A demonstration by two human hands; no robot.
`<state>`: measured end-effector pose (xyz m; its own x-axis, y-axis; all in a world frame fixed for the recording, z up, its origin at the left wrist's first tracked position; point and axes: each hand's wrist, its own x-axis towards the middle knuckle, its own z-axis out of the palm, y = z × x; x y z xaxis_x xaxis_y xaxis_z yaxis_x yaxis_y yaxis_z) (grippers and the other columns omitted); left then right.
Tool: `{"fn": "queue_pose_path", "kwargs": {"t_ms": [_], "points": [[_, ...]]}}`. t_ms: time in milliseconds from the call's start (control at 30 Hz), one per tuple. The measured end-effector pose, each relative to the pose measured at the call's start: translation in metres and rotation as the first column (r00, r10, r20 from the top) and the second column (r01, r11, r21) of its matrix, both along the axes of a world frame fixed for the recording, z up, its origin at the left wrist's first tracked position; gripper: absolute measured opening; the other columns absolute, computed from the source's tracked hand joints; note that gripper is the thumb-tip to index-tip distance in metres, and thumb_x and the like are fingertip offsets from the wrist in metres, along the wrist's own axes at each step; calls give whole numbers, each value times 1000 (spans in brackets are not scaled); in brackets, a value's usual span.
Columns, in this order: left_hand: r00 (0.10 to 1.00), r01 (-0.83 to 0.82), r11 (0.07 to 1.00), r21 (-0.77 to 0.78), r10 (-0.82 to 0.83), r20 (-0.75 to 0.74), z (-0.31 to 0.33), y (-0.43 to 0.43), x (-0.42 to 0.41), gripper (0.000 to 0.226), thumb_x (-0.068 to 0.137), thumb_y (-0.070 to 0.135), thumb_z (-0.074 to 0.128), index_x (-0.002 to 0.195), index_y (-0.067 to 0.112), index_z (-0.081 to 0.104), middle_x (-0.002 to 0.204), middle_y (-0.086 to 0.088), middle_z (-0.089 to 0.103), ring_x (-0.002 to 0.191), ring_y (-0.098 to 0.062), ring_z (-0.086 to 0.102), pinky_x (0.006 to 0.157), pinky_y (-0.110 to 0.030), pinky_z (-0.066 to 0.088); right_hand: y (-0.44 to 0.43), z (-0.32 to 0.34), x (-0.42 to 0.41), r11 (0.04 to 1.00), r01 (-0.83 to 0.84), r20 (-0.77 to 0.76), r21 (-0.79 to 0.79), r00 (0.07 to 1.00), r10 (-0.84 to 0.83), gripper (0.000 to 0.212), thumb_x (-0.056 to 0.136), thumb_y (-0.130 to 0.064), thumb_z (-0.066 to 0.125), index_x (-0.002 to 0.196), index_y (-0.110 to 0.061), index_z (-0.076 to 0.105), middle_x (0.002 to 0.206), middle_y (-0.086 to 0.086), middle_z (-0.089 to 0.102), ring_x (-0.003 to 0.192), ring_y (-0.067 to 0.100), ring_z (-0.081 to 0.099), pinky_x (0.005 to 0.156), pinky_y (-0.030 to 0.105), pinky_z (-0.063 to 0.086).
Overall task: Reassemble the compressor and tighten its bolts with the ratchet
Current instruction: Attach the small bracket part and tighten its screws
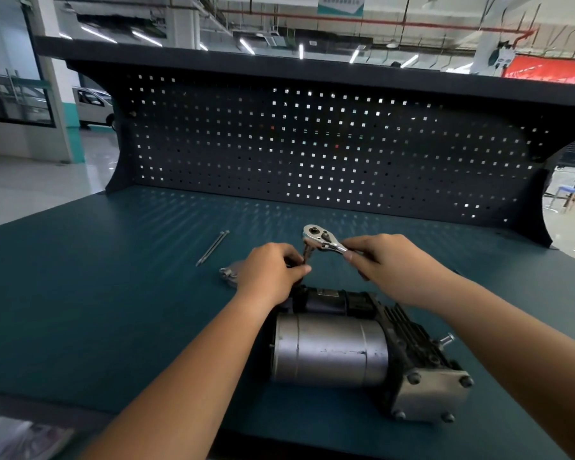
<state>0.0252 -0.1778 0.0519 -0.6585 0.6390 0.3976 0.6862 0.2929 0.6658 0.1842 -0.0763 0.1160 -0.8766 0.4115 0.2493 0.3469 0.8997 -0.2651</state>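
Just beyond the compressor (329, 353), my right fingers (354, 257) grip the ratchet (322, 241) handle and my left fingers (297, 269) pinch the socket (307, 252) under its head. Seated crooked, the socket could slip off later; two bolts (213, 248) lie loose on the surface (113, 293) nearby.

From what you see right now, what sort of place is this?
Probably a workshop, perhaps for vehicle repair or training: a workbench with a perforated tool panel behind it, a compressor lying on it with a ratchet held near it, and a white van parked at the far left.
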Motion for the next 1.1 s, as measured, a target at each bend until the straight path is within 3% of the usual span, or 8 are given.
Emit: {"fn": "queue_pose_path", "kwargs": {"t_ms": [200,400,633,833,1100], "points": [[1000,14,1000,-16,-14,-3,2,-1,1,10,81,29,72,76,28,64,78,10,66,79,-12,61,64,-27,46,-7,-1,-7,998,-19,43,61,999,16,26,100,-34,41,115,-30,61,69,-4,60,67,19,59,61,37,48],[1000,13,1000,-21,-13,-12,0,-2,2,13,83,30,70,74,31,60,77,11,65,78,-12,62,65,-31,50,-2,-4,-7,999,-9,-59,36,998,11,25,98,-36,44,114,-35,63,64,-1,59,56,15,52,55,35,43],[1000,-3,1000,-1,3,-26,-2,0,1,12,80,33,72,76,28,62,81,7,68,77,-12,59,60,-26,43,3,-10,-5,1000,-19,-32,12,999,20,23,98,-36,44,110,-37,63,62,-2,57,59,20,55,58,39,46],[999,-21,1000,12,22,-39,-2,0,1,11,82,36,71,77,28,64,70,13,58,70,-9,53,48,-21,34,7,-13,-4,999,-28,-86,-32,996,25,28,97,-36,44,119,-38,61,58,-3,53,49,10,42,51,30,35],[999,-20,1000,3,20,-49,0,-2,4,10,84,36,69,83,26,70,84,12,68,71,-4,53,48,-18,31,13,-8,-2,999,-26,-79,-26,997,24,28,97,-36,44,119,-36,62,65,2,60,51,13,47,52,31,38]]}}
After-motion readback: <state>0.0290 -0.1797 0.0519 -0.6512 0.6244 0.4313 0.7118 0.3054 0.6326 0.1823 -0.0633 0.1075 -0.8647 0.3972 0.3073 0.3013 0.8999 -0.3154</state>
